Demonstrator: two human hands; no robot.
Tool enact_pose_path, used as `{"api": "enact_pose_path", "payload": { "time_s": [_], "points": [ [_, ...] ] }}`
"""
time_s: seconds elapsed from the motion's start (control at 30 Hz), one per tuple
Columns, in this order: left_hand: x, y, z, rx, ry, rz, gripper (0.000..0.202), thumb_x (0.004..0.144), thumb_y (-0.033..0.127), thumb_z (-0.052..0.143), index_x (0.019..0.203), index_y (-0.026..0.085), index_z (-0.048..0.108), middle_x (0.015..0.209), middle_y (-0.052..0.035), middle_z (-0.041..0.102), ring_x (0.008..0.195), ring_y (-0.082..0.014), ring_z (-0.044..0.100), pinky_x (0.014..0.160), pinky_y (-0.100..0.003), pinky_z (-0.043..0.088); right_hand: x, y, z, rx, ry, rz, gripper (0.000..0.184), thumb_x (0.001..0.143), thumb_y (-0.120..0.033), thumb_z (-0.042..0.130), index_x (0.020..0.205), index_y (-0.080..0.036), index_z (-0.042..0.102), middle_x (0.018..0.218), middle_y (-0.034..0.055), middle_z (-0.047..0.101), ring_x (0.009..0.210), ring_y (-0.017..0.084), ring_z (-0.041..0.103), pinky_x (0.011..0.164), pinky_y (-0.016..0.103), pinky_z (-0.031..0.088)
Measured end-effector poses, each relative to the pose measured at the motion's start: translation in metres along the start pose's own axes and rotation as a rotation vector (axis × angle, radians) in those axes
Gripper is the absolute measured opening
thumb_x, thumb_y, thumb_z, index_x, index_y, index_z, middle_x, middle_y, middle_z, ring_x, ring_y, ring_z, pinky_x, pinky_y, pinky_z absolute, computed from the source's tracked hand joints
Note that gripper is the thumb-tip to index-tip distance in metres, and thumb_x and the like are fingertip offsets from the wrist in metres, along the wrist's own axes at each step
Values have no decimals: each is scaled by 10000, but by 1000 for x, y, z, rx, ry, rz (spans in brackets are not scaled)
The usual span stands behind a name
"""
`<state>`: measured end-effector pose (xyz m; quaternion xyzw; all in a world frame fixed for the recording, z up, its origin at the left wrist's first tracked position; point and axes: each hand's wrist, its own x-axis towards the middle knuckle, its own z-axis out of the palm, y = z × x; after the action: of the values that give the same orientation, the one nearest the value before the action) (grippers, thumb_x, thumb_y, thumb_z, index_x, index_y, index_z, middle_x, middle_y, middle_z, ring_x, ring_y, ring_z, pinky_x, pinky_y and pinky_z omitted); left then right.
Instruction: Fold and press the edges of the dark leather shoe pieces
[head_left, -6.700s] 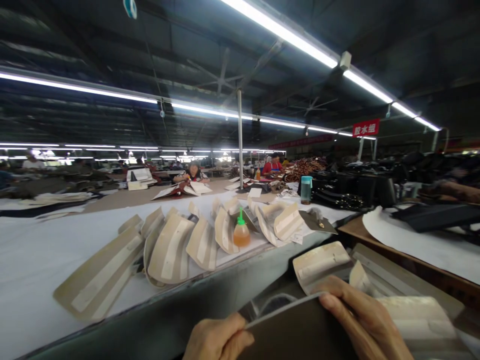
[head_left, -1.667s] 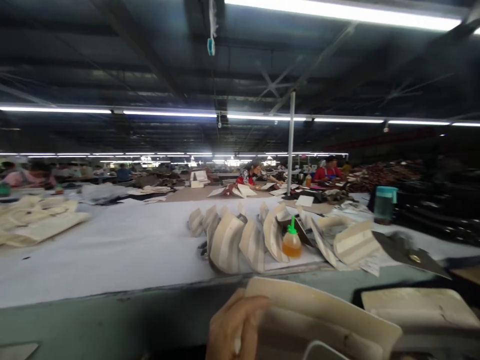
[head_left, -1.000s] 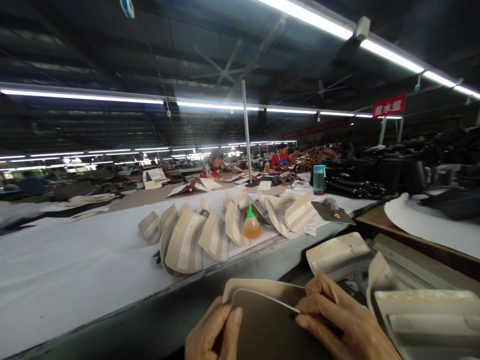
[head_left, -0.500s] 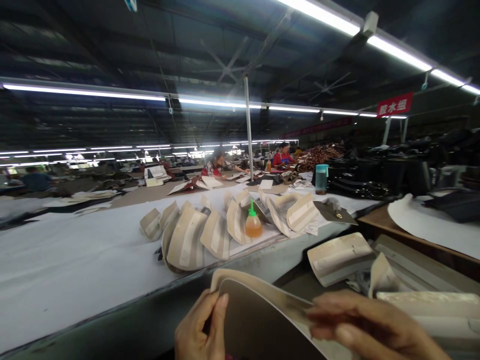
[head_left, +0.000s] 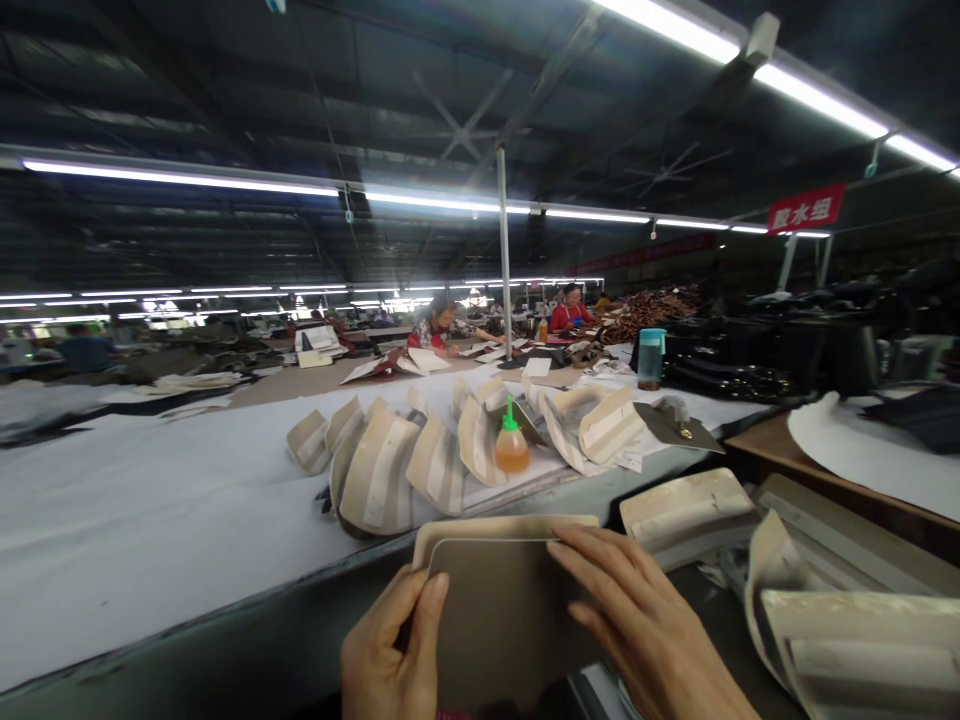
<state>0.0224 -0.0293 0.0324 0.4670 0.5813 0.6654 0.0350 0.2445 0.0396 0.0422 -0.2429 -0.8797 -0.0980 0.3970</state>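
Note:
My left hand [head_left: 394, 650] pinches the left edge of a flat grey-brown panel [head_left: 499, 610] with a beige piece [head_left: 502, 527] showing behind its top edge. My right hand [head_left: 637, 625] lies on the panel's right side, fingers stretched out flat and pressing on it. Both are held low in front of me, just below the edge of a long white-topped table [head_left: 150, 520]. On that table stands a row of curved beige pieces [head_left: 420, 465] and a small amber glue bottle [head_left: 512, 445] with a green nozzle.
More beige shaped pieces [head_left: 686, 505] and a stack [head_left: 847, 630] lie to my right. A teal-lidded bottle [head_left: 650, 357] and dark goods [head_left: 750, 365] sit at the back right. Other people [head_left: 442, 328] work at far tables. A steel post [head_left: 505, 260] rises mid-hall.
My right hand has come down flat onto the panel, which now sits upright and squared with the beige piece. Earlier my left hand alone held a beige piece while the view swung left.

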Motion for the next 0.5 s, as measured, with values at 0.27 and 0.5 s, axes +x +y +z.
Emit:
{"api": "enact_pose_path", "payload": {
  "time_s": [0.27,0.5],
  "points": [
    [-9,4,7,-52,-101,112,243,915,281,589,708,197,683,664,28,583,643,-134,606,617,-167,457,-3,-6,2,299,46,236,137,1036,-282,513,1073,-274,645,915,25,626,819,184,643,701,257,518],
    [-14,2,7,-75,-203,212,270,964,251,532,724,195,644,676,22,558,614,-115,585,609,-167,441,-1,-4,-8,467,-7,446,173,930,-230,585,781,-253,670,1012,23,584,892,172,623,743,222,493]
  ]
}}
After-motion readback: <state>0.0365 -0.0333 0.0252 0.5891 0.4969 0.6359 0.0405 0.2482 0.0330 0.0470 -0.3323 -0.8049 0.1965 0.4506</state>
